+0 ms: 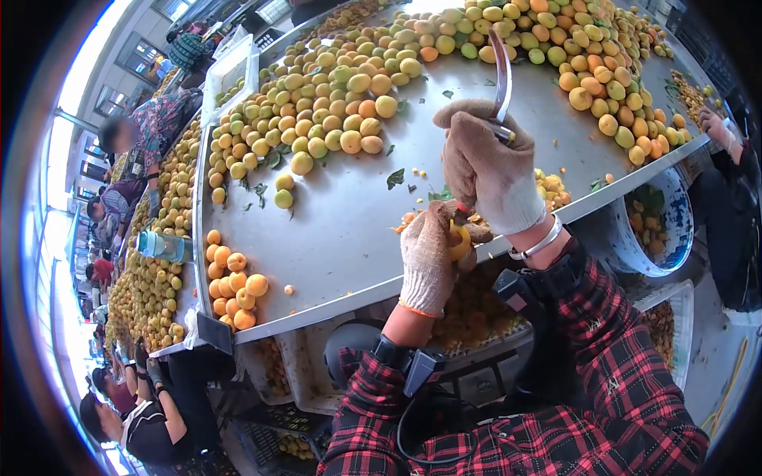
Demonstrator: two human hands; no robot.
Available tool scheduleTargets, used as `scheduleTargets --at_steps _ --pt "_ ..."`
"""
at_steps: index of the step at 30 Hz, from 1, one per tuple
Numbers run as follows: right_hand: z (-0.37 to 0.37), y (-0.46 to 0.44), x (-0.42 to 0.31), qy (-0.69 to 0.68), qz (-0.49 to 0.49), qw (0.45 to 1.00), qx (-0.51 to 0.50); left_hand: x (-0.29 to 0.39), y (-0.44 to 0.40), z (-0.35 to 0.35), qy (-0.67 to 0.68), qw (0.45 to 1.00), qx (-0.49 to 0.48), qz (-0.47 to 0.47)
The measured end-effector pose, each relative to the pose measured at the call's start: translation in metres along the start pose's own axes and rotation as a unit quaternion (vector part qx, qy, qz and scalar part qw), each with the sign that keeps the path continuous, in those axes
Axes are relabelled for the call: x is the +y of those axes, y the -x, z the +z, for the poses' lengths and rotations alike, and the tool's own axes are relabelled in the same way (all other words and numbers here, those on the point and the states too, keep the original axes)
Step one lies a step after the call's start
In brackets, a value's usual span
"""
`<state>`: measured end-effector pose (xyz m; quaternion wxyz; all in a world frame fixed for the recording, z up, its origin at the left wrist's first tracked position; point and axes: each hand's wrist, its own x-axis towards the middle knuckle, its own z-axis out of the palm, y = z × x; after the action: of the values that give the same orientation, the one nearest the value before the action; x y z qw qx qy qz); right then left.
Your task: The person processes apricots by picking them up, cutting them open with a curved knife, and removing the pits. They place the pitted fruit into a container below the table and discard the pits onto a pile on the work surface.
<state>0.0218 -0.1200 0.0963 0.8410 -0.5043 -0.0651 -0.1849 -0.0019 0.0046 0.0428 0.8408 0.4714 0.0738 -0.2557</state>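
My left hand, in a knitted glove, is closed around a yellow apricot that looks cut or torn. Just above it, my right hand, gloved with a brown palm coating, grips a curved metal tool. Its shiny, blade-like part sticks up from the fist, away from me. A small red part shows below the right fist, close to the apricot; whether it touches the fruit is hidden. Behind my hands lie yellow apricot pieces on the metal table.
Apricots are heaped along the table's far side, with a smaller orange pile at left. A crate of apricot pieces sits beneath my hands. A white-blue bucket stands right. Co-workers line the left; another person's hand is at right.
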Motion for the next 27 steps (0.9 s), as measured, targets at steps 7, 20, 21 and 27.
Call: scheduleTargets --at_steps 7,20,21,27 --pt "0.008 0.005 0.002 -0.047 0.056 0.997 -0.004 -0.032 -0.024 -0.031 -0.366 0.860 -0.006 0.356" --pt "0.006 0.019 -0.015 -0.071 0.111 0.966 -0.222 -0.029 0.000 -0.020 -0.460 0.802 -0.134 0.356" --pt "0.004 0.018 -0.012 -0.136 0.102 0.955 -0.243 -0.023 0.004 -0.022 -0.493 0.775 -0.162 0.360" --pt "0.007 0.019 -0.004 -0.075 0.049 0.993 -0.082 -0.031 -0.009 -0.020 -0.327 0.933 -0.067 0.130"
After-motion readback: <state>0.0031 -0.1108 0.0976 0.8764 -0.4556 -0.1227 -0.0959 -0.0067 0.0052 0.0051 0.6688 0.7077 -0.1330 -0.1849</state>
